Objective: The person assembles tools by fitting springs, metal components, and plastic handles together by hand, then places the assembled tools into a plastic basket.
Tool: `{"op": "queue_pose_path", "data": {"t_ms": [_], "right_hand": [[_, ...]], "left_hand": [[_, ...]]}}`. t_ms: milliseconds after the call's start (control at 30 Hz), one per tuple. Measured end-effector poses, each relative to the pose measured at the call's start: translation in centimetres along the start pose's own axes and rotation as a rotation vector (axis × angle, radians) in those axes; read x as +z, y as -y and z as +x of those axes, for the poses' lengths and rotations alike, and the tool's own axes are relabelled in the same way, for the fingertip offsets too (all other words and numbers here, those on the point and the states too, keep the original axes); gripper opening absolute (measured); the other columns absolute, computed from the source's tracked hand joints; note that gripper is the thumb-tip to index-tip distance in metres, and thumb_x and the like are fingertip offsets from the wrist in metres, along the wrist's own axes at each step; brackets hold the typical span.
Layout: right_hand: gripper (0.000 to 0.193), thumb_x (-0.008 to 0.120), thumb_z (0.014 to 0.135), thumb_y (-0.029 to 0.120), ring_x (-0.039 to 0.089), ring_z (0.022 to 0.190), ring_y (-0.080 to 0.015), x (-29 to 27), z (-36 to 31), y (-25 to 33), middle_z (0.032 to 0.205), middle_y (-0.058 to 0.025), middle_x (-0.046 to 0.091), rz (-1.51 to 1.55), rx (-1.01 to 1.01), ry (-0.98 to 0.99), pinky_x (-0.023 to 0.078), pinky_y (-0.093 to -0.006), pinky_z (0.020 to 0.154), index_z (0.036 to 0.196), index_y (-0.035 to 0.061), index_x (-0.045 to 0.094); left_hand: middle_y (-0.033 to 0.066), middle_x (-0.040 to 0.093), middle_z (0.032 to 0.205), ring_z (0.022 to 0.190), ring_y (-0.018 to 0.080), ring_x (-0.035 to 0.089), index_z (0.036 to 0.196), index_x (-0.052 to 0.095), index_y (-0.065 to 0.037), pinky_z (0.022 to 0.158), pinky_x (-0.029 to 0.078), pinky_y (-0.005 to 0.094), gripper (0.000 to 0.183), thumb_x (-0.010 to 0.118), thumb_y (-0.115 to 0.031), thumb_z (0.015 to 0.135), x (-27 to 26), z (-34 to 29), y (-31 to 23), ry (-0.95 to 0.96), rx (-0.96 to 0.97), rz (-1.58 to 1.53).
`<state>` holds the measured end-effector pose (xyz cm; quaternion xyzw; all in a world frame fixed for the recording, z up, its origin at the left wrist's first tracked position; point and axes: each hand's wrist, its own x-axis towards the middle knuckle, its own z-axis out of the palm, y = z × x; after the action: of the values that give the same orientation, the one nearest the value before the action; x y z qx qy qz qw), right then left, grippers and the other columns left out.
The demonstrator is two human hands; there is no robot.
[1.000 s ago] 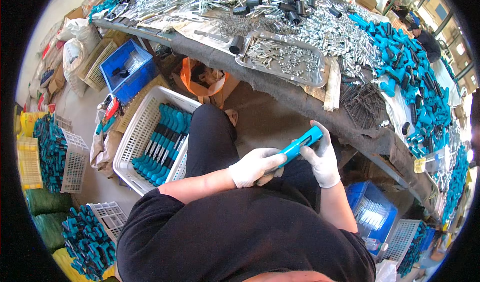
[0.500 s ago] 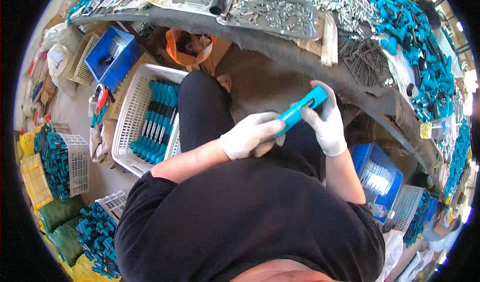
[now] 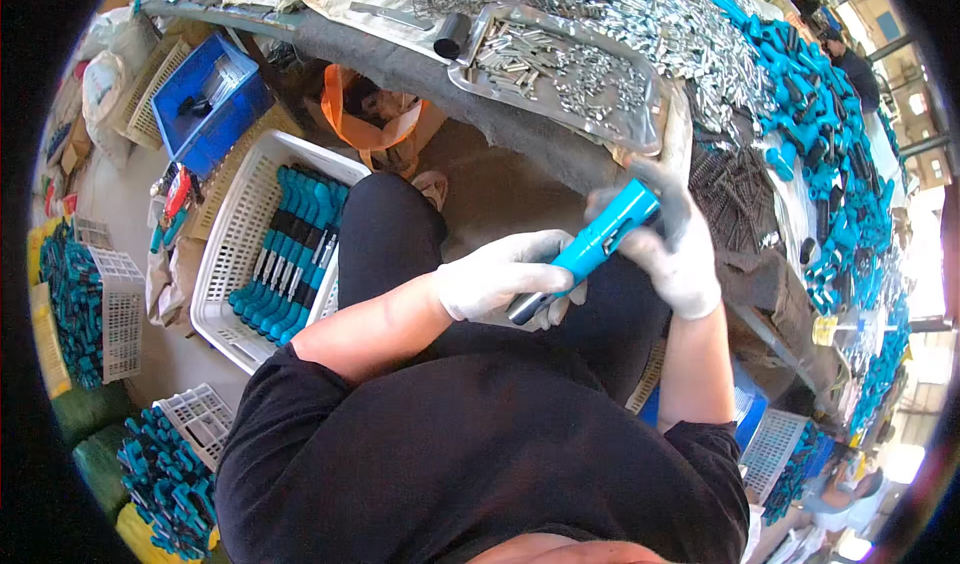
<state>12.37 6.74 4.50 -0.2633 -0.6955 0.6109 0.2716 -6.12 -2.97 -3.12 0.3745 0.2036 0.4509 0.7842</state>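
1. The tube (image 3: 590,244) lies between the hands, above the lap (image 3: 625,314), short of the bench's near edge (image 3: 390,56) — its long axis slants from lower left to upper right.
2. The left hand (image 3: 490,276) is closed round the lower end; the right hand (image 3: 685,269) curves about the upper end, blurred — whether it grips, I cannot tell. Each is nearest its own end.
3. The tube is glossy teal, with a dark slot in its side and a dark, shiny lower tip.

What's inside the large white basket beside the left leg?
The white basket holds turquoise-and-black pieces with silvery shafts, lying side by side in a row. They cover the basket's bottom, so anything underneath cannot be seen.
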Motion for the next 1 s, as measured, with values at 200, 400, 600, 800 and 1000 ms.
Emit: {"op": "queue_pose_path", "data": {"t_ms": [200, 400, 600, 800, 1000], "right_hand": [[0.022, 0.060, 0.088, 0.010, 0.063, 0.094, -0.0147, -3.3, 12.4, -0.8, 0.102, -0.0093, 0.068, -0.439, -0.078, -0.184, 0.049, -0.0278, 0.085, 0.107, -0.0020, 0.063], [0.022, 0.061, 0.084, 0.011, 0.065, 0.091, -0.0226, -1.6, 20.2, -3.2, 0.094, -0.0125, 0.067, -1.001, -0.108, 0.077, 0.050, -0.0319, 0.082, 0.106, 0.0085, 0.064], [0.022, 0.060, 0.083, 0.007, 0.063, 0.093, -0.0228, -4.4, 19.5, -2.2, 0.096, -0.0116, 0.066, -1.039, 0.041, -0.013, 0.050, -0.0329, 0.084, 0.105, 0.0094, 0.063], [0.018, 0.059, 0.084, 0.011, 0.063, 0.087, -0.0192, -5.2, 20.6, -1.9, 0.095, -0.0098, 0.067, -1.097, 0.022, -0.020, 0.049, -0.0303, 0.081, 0.100, 0.0057, 0.066], [0.012, 0.062, 0.083, 0.015, 0.059, 0.088, -0.0319, -2.6, 22.9, -2.9, 0.089, -0.0136, 0.059, -1.346, -0.107, 0.139, 0.048, -0.0394, 0.080, 0.093, 0.0117, 0.067]], "left_hand": [[0.0049, 0.055, 0.079, 0.070, 0.0127, 0.055, 0.109, 0.046, -0.004, 0.069, 0.050, 0.0312, 0.037, 0.062, -0.029, 0.088, -2.9, 0.5, 0.2, -0.163, -0.006, -0.026], [0.0011, 0.056, 0.083, 0.073, 0.0085, 0.054, 0.111, 0.050, -0.004, 0.064, 0.045, 0.0251, 0.036, 0.061, -0.030, 0.089, -6.5, 0.0, 1.4, -0.215, -0.047, -0.081], [-0.0004, 0.055, 0.084, 0.075, 0.0070, 0.052, 0.109, 0.054, -0.005, 0.067, 0.044, 0.0243, 0.034, 0.062, -0.030, 0.088, -8.7, -0.8, 1.2, -0.143, -0.096, 0.021], [-0.0004, 0.055, 0.082, 0.070, 0.0068, 0.053, 0.110, 0.053, -0.005, 0.060, 0.044, 0.0229, 0.036, 0.062, -0.032, 0.088, -9.1, -0.6, 1.5, -0.096, -0.196, 0.027], [0.0006, 0.056, 0.076, 0.062, 0.0069, 0.053, 0.110, 0.052, -0.006, 0.051, 0.041, 0.0213, 0.038, 0.063, -0.034, 0.087, -9.2, -0.7, 1.0, -0.084, -0.216, 0.026]]}}
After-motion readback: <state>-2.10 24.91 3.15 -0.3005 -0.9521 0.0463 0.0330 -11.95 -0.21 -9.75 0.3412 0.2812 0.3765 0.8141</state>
